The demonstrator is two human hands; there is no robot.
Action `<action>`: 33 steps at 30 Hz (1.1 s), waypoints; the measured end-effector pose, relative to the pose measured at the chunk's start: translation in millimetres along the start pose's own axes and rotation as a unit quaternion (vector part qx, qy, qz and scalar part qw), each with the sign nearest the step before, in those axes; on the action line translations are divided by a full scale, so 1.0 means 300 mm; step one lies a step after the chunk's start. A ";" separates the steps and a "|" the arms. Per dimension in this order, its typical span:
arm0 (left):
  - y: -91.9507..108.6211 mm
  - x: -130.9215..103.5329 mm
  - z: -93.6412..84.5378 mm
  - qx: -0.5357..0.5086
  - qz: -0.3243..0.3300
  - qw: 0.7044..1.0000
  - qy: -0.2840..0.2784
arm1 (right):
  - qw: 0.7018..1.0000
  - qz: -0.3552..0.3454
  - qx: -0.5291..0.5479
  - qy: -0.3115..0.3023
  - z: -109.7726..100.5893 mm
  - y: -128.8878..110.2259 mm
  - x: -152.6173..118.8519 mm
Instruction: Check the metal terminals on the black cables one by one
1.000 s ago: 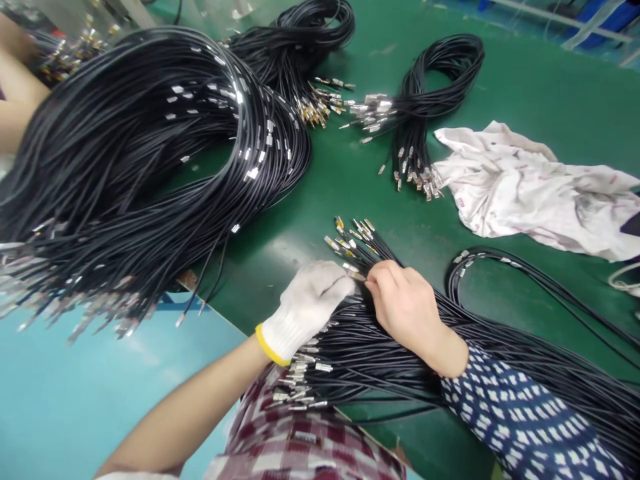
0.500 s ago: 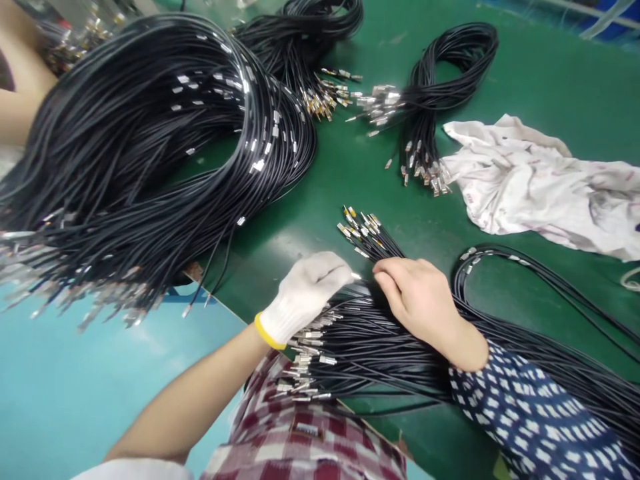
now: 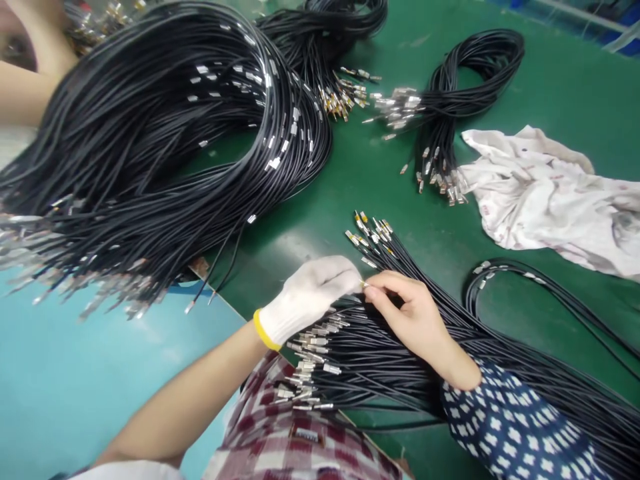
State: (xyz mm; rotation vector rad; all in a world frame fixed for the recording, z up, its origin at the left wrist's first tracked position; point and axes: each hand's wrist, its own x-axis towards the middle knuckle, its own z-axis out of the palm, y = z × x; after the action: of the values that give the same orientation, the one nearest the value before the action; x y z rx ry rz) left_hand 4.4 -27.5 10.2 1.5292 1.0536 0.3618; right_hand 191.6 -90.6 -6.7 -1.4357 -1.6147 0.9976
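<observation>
My left hand (image 3: pixel 317 287), in a white knitted glove with a yellow cuff, is closed in a pinch at a small cable terminal (image 3: pixel 363 285). My bare right hand (image 3: pixel 413 313) pinches the same cable end from the other side, so the fingertips of both hands nearly meet. Below them lies a wide spread of black cables (image 3: pixel 390 360), their metal terminals (image 3: pixel 317 343) pointing left toward the table edge. Just beyond my right hand rests a smaller group of cable ends (image 3: pixel 375 237) with silver and yellowish tips. My fingers hide most of the held cable.
A large looped cable bundle (image 3: pixel 150 127) overhangs the green table (image 3: pixel 295 227) at left. Smaller coils (image 3: pixel 470 80) lie farther back. A crumpled white cloth (image 3: pixel 545 193) is at right, above a loop of cables (image 3: pixel 505 267). Part of another person (image 3: pixel 30 93) shows at top left.
My right hand has moved left from beside the small group of cable ends to the terminal at my left fingertips. The whole view has shifted slightly.
</observation>
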 end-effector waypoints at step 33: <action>0.026 0.028 0.019 0.019 0.023 0.999 -0.035 | 0.989 0.074 0.128 -0.031 0.023 0.006 0.008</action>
State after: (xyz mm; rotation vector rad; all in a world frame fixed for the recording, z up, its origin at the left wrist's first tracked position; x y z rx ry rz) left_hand 16.4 -24.0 13.1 1.5907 0.9765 0.3203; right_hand 185.7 -88.5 -11.1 -1.3742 -1.3799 1.2959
